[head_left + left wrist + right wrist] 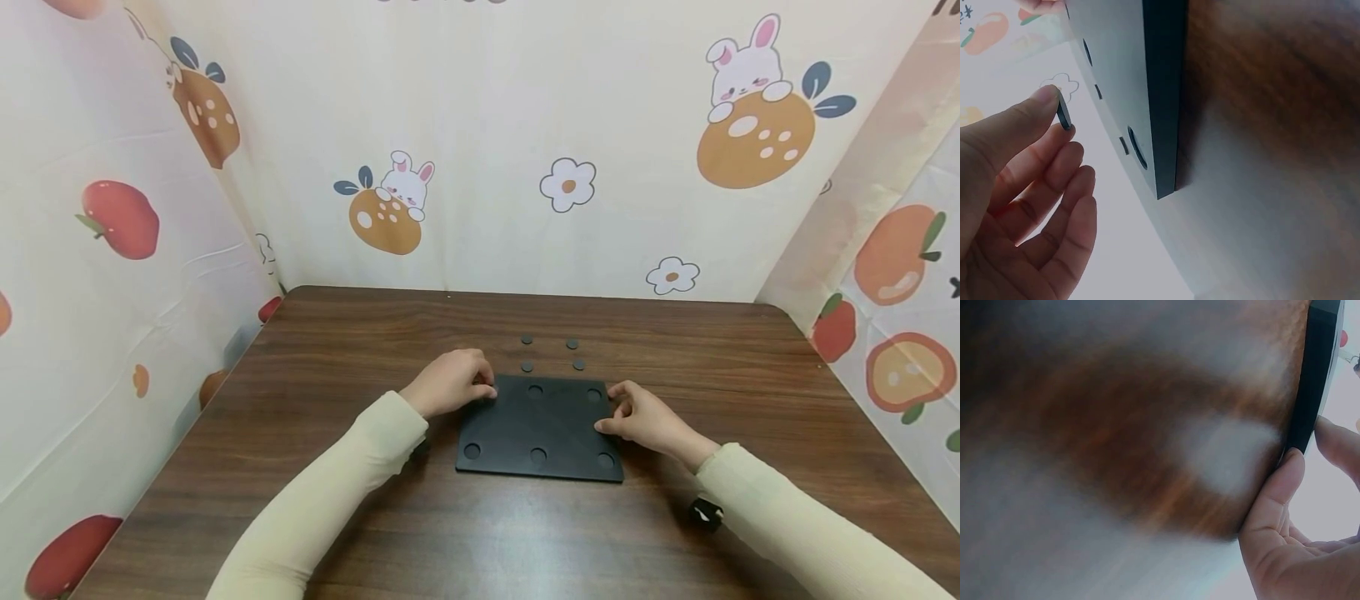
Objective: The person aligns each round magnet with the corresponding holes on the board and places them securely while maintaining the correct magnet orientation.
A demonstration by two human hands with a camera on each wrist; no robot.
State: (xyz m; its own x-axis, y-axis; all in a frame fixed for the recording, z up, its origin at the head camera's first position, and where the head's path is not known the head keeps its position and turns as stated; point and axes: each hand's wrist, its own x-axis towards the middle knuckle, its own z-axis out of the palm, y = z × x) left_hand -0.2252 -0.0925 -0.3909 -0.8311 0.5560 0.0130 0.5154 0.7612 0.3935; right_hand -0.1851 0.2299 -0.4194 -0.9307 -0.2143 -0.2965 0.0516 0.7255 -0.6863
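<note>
A flat black board [562, 425] with several round recesses lies on the table. Above its far left corner, my left hand [453, 382] pinches a small dark disc [1064, 114] between thumb and index finger; the other fingers curl loosely below. In the left wrist view the disc is apart from the board, near a round recess [1137, 149]. At the board's right edge my right hand [641, 419] grips the rim, its thumb [1288, 475] against the side and a finger on the upper face.
Several small dark discs [527, 367] lie on the brown wooden table [360, 333] just beyond the board's far edge. A printed curtain [495, 233] rises behind the table and along both sides. A dark device [706, 513] sits at my right wrist.
</note>
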